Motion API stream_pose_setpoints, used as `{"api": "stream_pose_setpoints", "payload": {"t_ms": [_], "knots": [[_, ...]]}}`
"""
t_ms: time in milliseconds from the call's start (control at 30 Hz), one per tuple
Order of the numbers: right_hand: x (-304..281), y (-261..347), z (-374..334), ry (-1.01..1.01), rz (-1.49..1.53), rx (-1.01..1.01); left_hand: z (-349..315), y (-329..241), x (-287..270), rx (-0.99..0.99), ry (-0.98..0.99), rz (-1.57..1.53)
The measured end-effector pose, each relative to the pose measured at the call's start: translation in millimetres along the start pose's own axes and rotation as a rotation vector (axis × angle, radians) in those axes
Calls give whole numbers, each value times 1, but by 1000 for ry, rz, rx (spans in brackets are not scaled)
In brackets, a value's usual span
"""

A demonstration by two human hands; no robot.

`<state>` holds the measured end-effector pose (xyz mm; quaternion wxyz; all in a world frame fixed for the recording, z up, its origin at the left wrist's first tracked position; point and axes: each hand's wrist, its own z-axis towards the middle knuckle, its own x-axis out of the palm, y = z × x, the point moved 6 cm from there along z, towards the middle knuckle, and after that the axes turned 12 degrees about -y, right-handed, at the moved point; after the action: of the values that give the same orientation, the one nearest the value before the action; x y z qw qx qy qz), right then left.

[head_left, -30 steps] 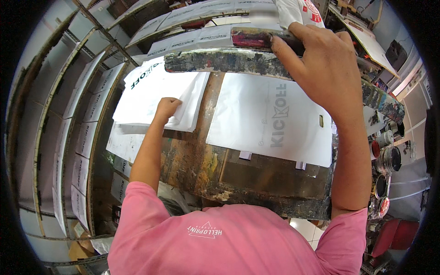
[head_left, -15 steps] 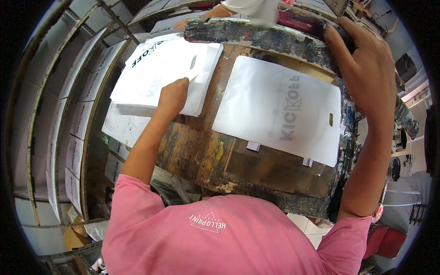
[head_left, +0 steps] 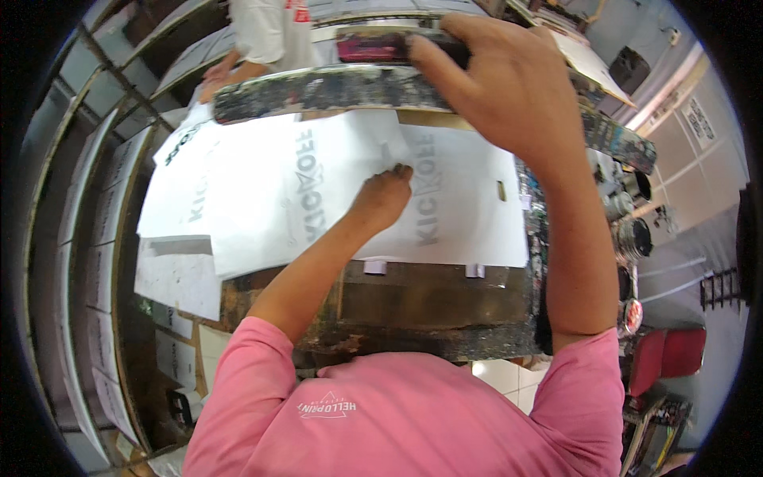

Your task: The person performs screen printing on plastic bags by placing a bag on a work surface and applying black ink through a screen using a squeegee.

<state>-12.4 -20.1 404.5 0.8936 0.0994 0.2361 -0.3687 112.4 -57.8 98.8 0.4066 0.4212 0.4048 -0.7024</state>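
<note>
Pinching white sheet (head_left: pixel 258 195) beyond near edge of board (head_left: pixel 433 298), left hand (head_left: pixel 384 199) should hold it flat; right hand (head_left: pixel 509 87) apparently grips stained bar (head_left: pixel 368 48).

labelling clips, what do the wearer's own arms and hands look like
The left hand and right hand are bare, without gloves or wristwear. Forearms are uncovered below the short sleeves of a pink fabric shirt, which bears a white triangular print with lettering. Dark patches on the left fingers could be stain or shadow.
</note>
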Motion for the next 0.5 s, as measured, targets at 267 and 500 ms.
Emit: {"api": "stream_pose_setpoints", "payload": {"t_ms": [267, 500], "knots": [[-10, 3, 10, 181, 41, 47, 27, -136, 107, 93, 86, -209], [-6, 1, 23, 223, 45, 179, 46, -169, 133, 178, 144, -287]]}}
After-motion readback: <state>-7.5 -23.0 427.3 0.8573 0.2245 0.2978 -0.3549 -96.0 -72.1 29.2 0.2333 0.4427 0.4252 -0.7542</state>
